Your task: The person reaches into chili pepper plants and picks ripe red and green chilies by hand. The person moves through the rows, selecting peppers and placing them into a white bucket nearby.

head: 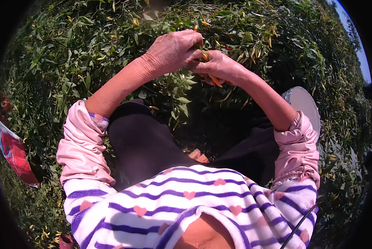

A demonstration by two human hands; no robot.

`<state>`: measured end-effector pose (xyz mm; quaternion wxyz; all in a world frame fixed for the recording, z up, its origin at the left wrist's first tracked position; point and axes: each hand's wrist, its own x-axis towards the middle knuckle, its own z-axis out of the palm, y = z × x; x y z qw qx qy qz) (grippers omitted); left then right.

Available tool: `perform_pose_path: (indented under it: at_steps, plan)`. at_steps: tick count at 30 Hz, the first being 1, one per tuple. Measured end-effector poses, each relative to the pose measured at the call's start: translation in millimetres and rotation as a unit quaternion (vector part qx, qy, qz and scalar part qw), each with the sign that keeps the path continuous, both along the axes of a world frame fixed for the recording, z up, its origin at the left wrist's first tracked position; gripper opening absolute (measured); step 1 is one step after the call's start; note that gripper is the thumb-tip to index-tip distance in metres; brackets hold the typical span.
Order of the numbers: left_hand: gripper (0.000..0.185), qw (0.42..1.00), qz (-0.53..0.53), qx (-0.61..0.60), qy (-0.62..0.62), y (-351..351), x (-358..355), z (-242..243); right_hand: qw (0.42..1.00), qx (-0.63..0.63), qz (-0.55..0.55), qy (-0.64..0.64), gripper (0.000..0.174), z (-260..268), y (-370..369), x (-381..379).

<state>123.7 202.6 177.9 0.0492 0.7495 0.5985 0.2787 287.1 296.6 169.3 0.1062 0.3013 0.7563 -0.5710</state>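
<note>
My left hand is curled among the tops of chili pepper plants, its thumb and fingers closed at the green stem end of a yellow-orange chili pepper. Touching it from the right, my right hand is closed around a few peppers. An orange chili pepper sticks out below its fingers, with a bit of red beside it. The palms and most of what they hold are hidden. Leafy pepper plants with pale yellow and orange fruit surround both hands.
A pale round bucket-like object stands beyond my right forearm. Left of me lies a red and white printed sack. Near the bottom left are a red object and several yellow peppers. My dark-trousered legs are bent among the plants.
</note>
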Motion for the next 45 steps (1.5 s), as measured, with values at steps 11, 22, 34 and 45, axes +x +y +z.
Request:
perform_pose_path:
  at_steps: [11, 22, 34, 45]
  plan:
    - [0.025, 0.919, 0.028, -0.178, -0.351, 36.9, 29.1, 5.7, 0.988, -0.076, -0.093, 0.096, 0.046, 28.8, -20.1, 89.3]
    - [0.034, 0.991, 0.029, -0.113, -0.070, 64.7, -17.4, -37.4, 0.902, 0.319, -0.281, -0.072, 0.036, 24.6, 83.7, 322.1]
    - [0.033, 0.898, -0.020, -0.392, 0.201, 67.1, -50.7, -105.3, 0.965, 0.168, -0.152, 0.130, 0.024, -12.3, 100.1, 172.4]
    - [0.031, 0.896, 0.078, -0.412, 0.142, 39.9, -109.6, -147.5, 0.931, 0.195, -0.309, 0.004, 0.040, -182.6, 104.8, -126.4]
